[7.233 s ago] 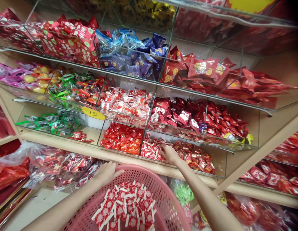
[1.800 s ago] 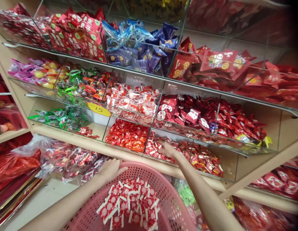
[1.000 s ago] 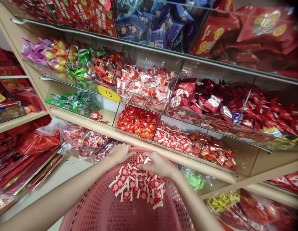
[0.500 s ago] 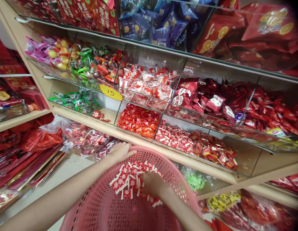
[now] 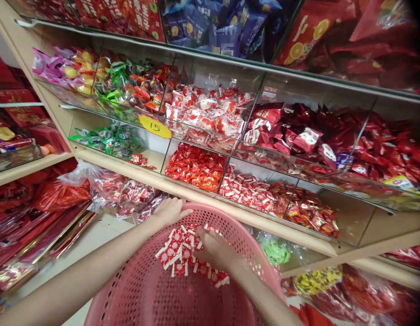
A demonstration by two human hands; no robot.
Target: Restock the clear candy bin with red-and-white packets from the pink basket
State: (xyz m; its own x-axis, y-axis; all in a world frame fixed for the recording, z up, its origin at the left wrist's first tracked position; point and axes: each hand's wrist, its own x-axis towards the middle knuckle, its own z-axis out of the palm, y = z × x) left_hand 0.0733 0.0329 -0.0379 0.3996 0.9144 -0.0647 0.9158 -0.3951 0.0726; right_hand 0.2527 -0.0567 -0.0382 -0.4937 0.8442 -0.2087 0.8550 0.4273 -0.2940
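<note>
A pink perforated plastic basket (image 5: 135, 276) stands in front of me, tilted toward the shelves. My left hand (image 5: 171, 211) is closed over its far rim, thumb lying along the edge. Inside, a small heap of red-and-white wrapped candies (image 5: 176, 249) lies against the far wall. My right hand (image 5: 215, 249) reaches into the basket over the heap, fingers curled down among the wrappers. Whatever sits in those fingers is hidden by the hand itself.
Beyond the basket, a shelf bin holds similar red-and-white candies (image 5: 245, 190), beside orange-red wrapped candies (image 5: 196, 165). A yellow price tag (image 5: 155, 127) reads 15. Bagged sweets (image 5: 318, 278) lie low at right, and red packages (image 5: 43, 235) at left.
My right hand has shifted slightly up and left over the candies. My left hand keeps its place on the rim. The view has tilted a little.
</note>
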